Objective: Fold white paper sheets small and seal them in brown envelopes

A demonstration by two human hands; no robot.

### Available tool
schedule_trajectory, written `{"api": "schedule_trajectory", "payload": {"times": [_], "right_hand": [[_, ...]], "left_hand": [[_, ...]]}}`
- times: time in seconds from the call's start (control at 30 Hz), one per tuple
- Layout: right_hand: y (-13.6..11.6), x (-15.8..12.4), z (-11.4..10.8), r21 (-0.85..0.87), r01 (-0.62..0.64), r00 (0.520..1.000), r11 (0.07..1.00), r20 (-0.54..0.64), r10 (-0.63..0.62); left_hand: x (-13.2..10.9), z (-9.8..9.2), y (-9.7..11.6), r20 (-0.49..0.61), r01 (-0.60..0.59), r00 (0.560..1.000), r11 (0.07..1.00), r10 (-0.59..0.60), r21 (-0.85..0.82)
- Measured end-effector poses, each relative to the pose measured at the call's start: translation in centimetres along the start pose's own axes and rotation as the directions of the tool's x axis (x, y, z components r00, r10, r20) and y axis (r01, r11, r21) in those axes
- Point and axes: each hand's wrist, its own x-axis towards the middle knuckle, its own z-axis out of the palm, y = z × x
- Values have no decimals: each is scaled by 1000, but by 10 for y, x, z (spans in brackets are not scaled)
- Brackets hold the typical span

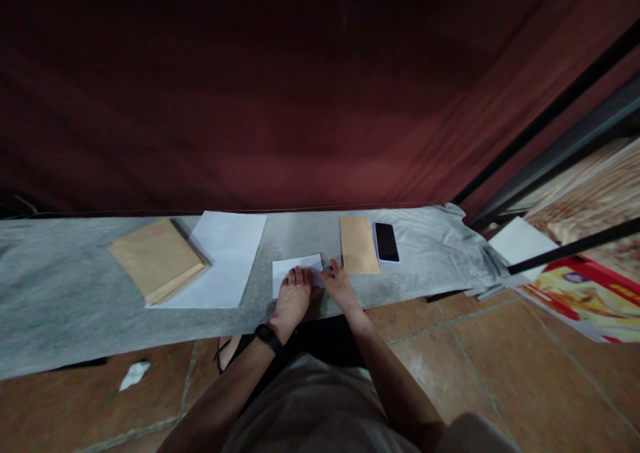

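A small folded sheet of white paper (281, 274) lies on the grey cloth in front of me. My left hand (295, 294), with a dark band on its wrist, rests flat on it with the fingers stretched out. At the paper's right edge is my right hand (338, 282), its fingers apart and nothing visible held in them; whether it touches the paper I cannot tell. Just beyond the right hand lies a single brown envelope (359, 245). The lower part of the folded paper is hidden under my left hand.
On the left, a stack of brown envelopes (157, 259) overlaps large white sheets (233, 259). A phone (387, 242) lies right of the single envelope. The grey cloth (75, 279) covers a narrow bench before a dark red curtain (310, 106). A colourful box (590, 293) stands at right.
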Motion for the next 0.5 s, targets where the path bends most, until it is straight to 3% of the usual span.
{"api": "schedule_trajectory", "payload": {"times": [0.27,0.4,0.5], "right_hand": [[-1,-3,2,-24,34,999,999,27,-33],[2,-1,0,37,68,998,997,5,-68],[1,1,0,108,126,992,986,-22,-124]], "left_hand": [[2,0,6,24,-47,999,998,46,45],[1,-1,8,9,-102,995,995,102,-2],[-1,-1,8,-16,-68,998,996,67,-54]]}}
